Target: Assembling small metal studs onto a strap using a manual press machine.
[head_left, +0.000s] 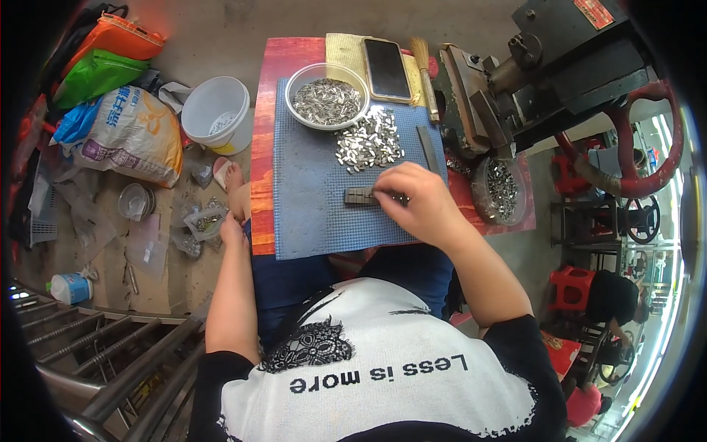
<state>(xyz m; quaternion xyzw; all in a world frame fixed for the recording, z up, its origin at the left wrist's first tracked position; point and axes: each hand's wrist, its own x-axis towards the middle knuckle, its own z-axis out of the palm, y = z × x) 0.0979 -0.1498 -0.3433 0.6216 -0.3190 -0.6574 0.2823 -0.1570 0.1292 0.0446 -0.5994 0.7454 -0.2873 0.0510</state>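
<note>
My right hand (417, 200) is over the blue ribbed mat (317, 214), fingers pinched together at a dark, slotted metal block (359, 196). Whatever the fingertips hold is too small to make out, and the hand covers the block's right part. Beyond the block lies a loose pile of small, shiny metal pieces (368, 140). A white round tub (292, 118) full of slim metal pieces stands behind the pile. Down at the table's left side, my left hand (233, 231) is closed on the edge of a clear plastic bag (207, 221) with small bits inside.
A phone (387, 68), a brush (422, 70) and a flat dark bar (427, 147) lie along the table's far and right parts. A machine with a red handwheel (626, 140) stands right, above a clear tub of metal pieces (498, 191). A white bucket (215, 110) and sacks (121, 140) stand left.
</note>
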